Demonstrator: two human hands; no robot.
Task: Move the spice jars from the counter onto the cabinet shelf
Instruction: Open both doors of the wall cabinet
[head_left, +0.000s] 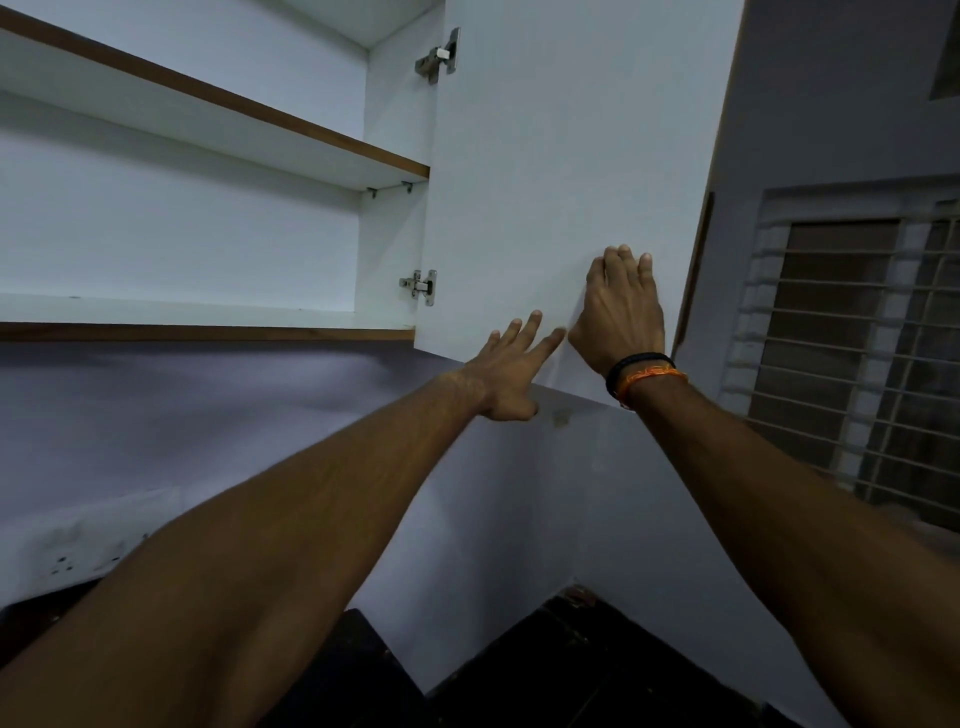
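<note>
Wall cabinet (208, 244), upper left, stands open and shows two white shelves with brown front edges; the lower shelf (182, 314) and the upper shelf (218, 119) both appear bare in the part visible. The cabinet door (561, 156), swung out to the right on two metal hinges, upper hinge (439, 54) and lower hinge (420, 286), presents its white inner face to the viewer. Both arms reach up to this door, presumably to hold it wide so the shelves are free for loading. The right hand (621, 312), wearing a dark and orange wristband (644, 374), lies flat against the door's lower part, fingers straight and together, holding nothing. The left hand (511, 369) is spread with straight fingers at the door's bottom edge, just left of the right hand, likewise empty; whether its fingertips touch the door cannot be told. The dark counter (571, 670) shows only as a near corner at the bottom. No spice jars are in view, neither on that corner nor on the shelves, so the transfer appears not yet begun. A barred window (857, 338) lies at far right.
</note>
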